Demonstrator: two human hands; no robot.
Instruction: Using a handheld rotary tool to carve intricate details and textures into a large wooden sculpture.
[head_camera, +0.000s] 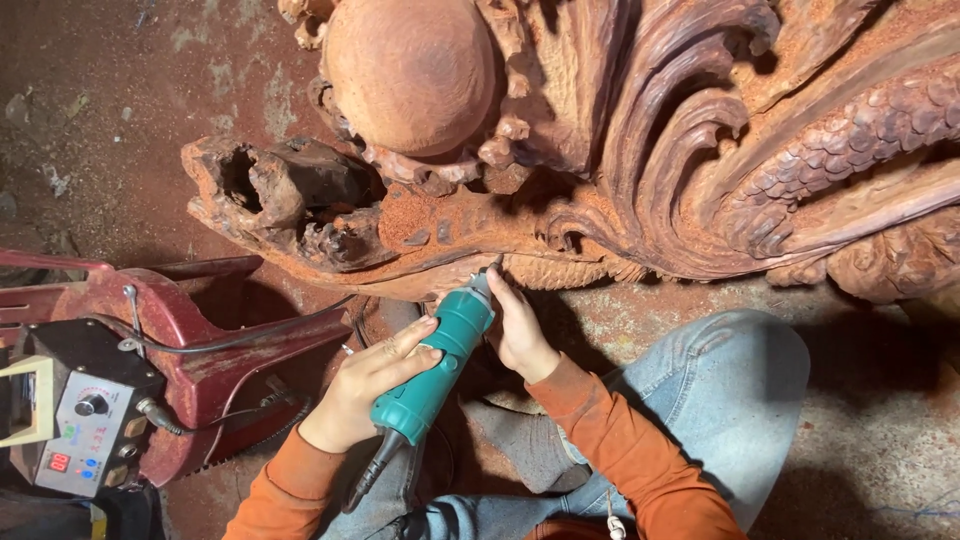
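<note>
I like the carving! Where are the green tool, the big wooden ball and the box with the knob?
green tool (432, 375), head view, on its teal body.
wooden ball (410, 70), head view, on its round front.
control box (88, 432), head view, on its grey face.

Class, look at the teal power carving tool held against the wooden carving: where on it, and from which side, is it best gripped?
Grip the teal tool around its thick round body from the left, as the left hand does. The narrow nose near the tip suits pinching from the right, as the right hand does. Avoid the rear, where the cord exits.
</note>
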